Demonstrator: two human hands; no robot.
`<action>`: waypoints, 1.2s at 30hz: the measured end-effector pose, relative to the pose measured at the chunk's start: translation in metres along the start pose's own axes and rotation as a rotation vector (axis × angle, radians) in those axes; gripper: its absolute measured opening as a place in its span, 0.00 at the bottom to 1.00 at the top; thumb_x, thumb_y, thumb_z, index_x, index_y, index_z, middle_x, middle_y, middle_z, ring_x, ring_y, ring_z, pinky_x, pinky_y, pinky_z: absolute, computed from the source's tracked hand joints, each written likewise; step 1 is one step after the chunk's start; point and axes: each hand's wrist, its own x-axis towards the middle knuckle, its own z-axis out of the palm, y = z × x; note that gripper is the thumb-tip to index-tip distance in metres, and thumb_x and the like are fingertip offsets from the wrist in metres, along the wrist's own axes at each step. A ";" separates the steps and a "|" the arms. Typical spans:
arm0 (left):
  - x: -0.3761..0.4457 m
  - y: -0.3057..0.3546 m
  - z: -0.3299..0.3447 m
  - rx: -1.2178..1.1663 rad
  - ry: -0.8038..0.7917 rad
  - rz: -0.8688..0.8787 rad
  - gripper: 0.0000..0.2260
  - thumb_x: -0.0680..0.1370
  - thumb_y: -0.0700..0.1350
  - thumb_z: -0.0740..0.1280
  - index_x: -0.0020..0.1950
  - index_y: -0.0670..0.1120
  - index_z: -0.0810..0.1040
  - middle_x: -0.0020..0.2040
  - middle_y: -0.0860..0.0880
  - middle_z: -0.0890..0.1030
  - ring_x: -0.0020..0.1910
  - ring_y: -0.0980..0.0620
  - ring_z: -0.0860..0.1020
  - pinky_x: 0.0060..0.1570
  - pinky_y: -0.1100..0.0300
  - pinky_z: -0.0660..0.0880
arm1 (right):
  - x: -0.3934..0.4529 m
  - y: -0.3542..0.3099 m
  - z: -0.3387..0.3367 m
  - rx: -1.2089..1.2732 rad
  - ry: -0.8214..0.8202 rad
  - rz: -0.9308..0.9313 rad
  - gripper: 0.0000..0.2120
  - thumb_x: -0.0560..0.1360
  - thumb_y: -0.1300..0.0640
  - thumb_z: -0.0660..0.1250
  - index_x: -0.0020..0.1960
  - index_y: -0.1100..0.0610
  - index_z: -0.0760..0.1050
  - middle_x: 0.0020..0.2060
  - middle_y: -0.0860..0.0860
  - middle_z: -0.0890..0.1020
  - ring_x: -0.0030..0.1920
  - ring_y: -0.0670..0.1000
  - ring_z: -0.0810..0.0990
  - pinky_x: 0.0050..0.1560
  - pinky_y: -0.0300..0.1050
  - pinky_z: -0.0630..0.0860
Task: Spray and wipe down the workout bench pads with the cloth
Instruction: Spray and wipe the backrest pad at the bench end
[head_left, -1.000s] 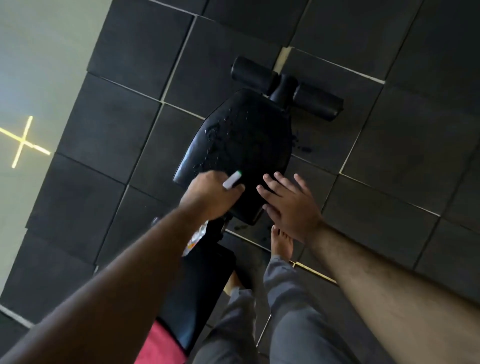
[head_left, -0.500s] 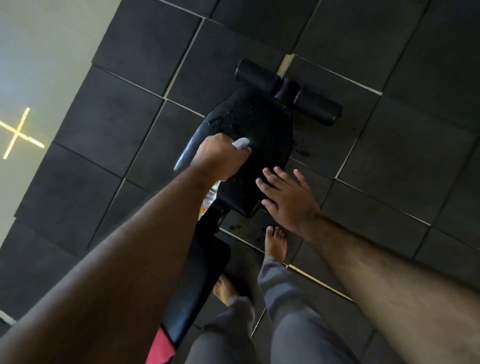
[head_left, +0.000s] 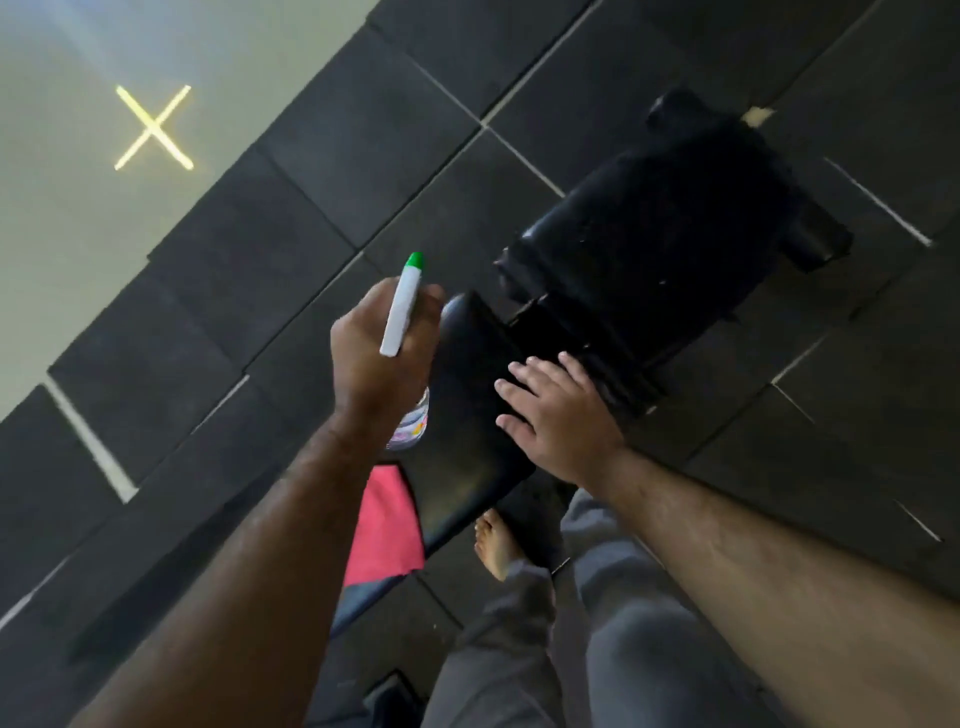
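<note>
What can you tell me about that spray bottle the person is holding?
The spray bottle has a white spray head with a green nozzle tip, pointing up and away from the person. Its clear body, with a colourful label, shows only below the wrist. The left hand is wrapped around its neck, hiding the trigger. It is held just left of the near black bench pad, above a pink cloth, without clearly touching either.

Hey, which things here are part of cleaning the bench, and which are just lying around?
Part of the job:
spray bottle, in the left hand
back pad, under the right hand
seat pad
pink cloth

Just there:
floor mats
yellow cross mark
</note>
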 end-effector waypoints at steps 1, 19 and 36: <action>-0.017 -0.019 -0.024 -0.024 0.095 0.007 0.13 0.86 0.52 0.69 0.42 0.58 0.77 0.36 0.62 0.77 0.36 0.62 0.76 0.40 0.60 0.71 | 0.002 -0.023 0.008 0.007 -0.024 -0.042 0.22 0.77 0.46 0.76 0.68 0.54 0.83 0.69 0.56 0.83 0.71 0.59 0.80 0.76 0.66 0.69; -0.218 -0.215 -0.180 -0.285 0.544 -0.332 0.31 0.84 0.69 0.63 0.76 0.47 0.73 0.70 0.52 0.82 0.56 0.42 0.87 0.58 0.44 0.84 | 0.020 -0.220 0.116 -0.432 -0.346 -0.092 0.40 0.65 0.31 0.79 0.65 0.56 0.73 0.59 0.56 0.78 0.59 0.59 0.77 0.57 0.57 0.77; -0.254 -0.164 -0.145 0.460 -0.249 -0.915 0.56 0.58 0.90 0.31 0.39 0.45 0.77 0.44 0.41 0.83 0.53 0.35 0.83 0.47 0.50 0.72 | 0.027 -0.174 0.071 0.523 -0.641 0.382 0.21 0.68 0.60 0.83 0.55 0.51 0.77 0.50 0.49 0.82 0.50 0.50 0.82 0.47 0.49 0.81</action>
